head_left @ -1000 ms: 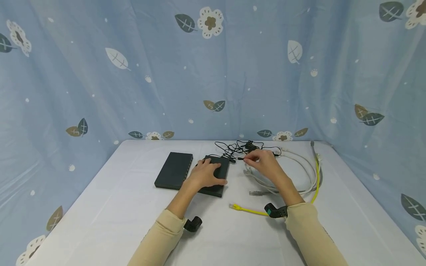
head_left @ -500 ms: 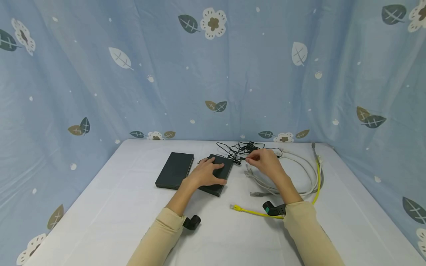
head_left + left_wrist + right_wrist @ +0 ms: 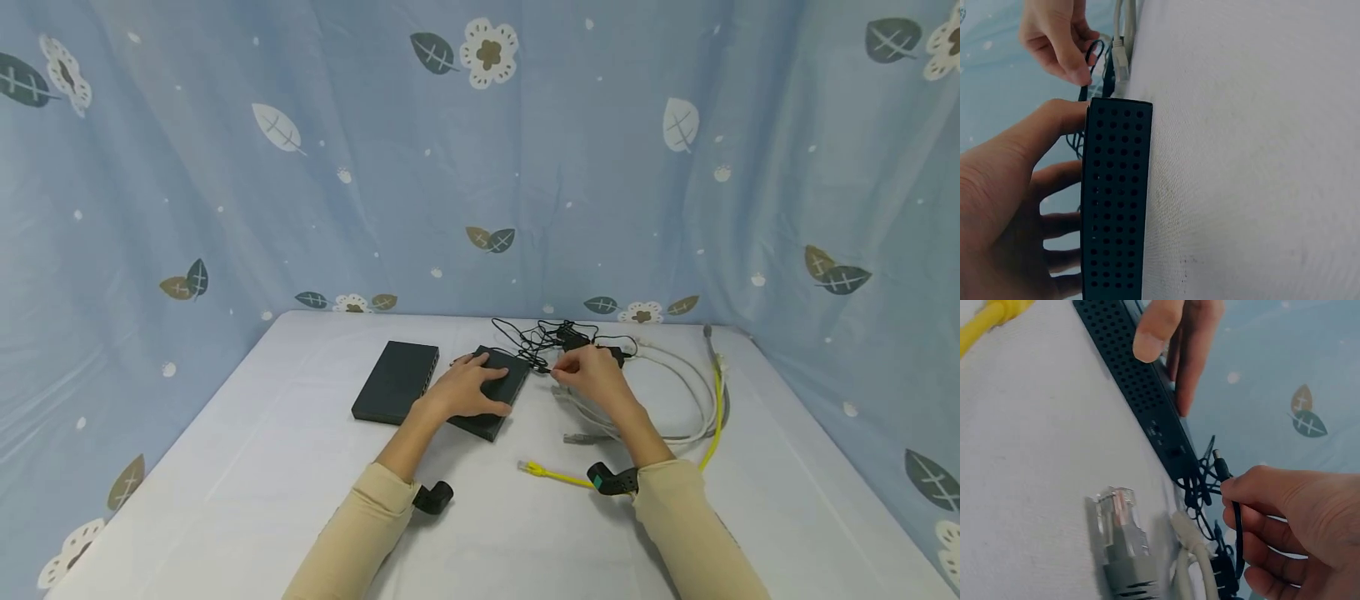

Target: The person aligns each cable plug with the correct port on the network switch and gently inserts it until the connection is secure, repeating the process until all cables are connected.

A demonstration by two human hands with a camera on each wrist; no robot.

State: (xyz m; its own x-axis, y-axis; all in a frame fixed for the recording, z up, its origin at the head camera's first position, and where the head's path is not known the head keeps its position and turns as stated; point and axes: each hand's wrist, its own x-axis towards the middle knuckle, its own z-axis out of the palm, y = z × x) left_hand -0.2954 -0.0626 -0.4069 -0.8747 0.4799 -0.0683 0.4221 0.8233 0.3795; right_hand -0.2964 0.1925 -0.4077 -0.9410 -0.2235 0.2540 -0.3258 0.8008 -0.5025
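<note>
My left hand [image 3: 459, 392] rests on a flat black network switch [image 3: 513, 379], fingers spread over its top. In the left wrist view its perforated side [image 3: 1119, 194] faces the camera, with the thumb at the upper corner. The right hand [image 3: 600, 383], just right of the switch, pinches a thin black cable by its barrel power plug [image 3: 1221, 465] between thumb and fingers. The plug's metal tip points away from the fingertips, apart from the switch. A small socket [image 3: 1175, 452] shows near the end of the switch's side, close to the plug in the right wrist view.
A second black switch [image 3: 396, 383] lies to the left, ports along its right side. Tangled black cord [image 3: 536, 337] lies behind the hands. Coiled grey network cables [image 3: 693, 375] and a yellow network cable [image 3: 558, 475] lie to the right on the white table [image 3: 247, 467].
The switch under my left hand has turned slightly clockwise, its far end swinging right. My right hand, keeping the plug pinched, has come slightly lower and nearer to the switch.
</note>
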